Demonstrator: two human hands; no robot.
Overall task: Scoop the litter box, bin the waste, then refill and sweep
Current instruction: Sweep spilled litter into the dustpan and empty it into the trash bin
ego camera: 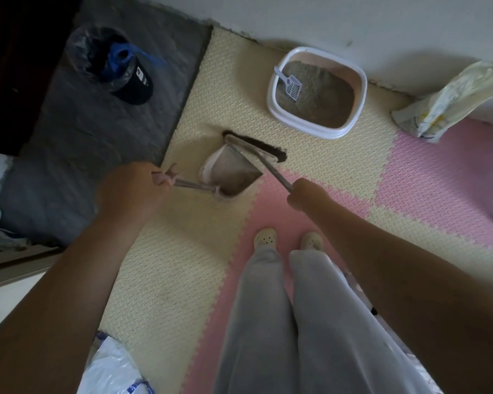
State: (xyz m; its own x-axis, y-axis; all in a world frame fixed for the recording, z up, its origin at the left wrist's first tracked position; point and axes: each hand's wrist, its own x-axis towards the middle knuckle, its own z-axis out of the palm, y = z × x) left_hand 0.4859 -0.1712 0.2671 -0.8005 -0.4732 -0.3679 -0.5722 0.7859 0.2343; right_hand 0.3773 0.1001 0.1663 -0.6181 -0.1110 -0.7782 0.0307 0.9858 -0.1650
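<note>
A white-rimmed pink litter box (356, 78) full of grey litter sits by the wall, with a pale blue scoop (289, 82) lying in it. My left hand (134, 189) grips the long handle of a dustpan (231, 170) that rests on the mat and holds some litter. My right hand (302, 194) grips the handle of a broom (256, 145), whose dark bristles lie across the pan's far edge. A black bin (111, 62) lined with a clear bag stands at the far left on grey floor.
A crumpled litter bag (450, 100) leans on the wall at the right. A white plastic bag (114, 368) lies near my left elbow. Cream and pink foam mats (160, 280) cover the floor. My feet (289, 240) stand just behind the dustpan.
</note>
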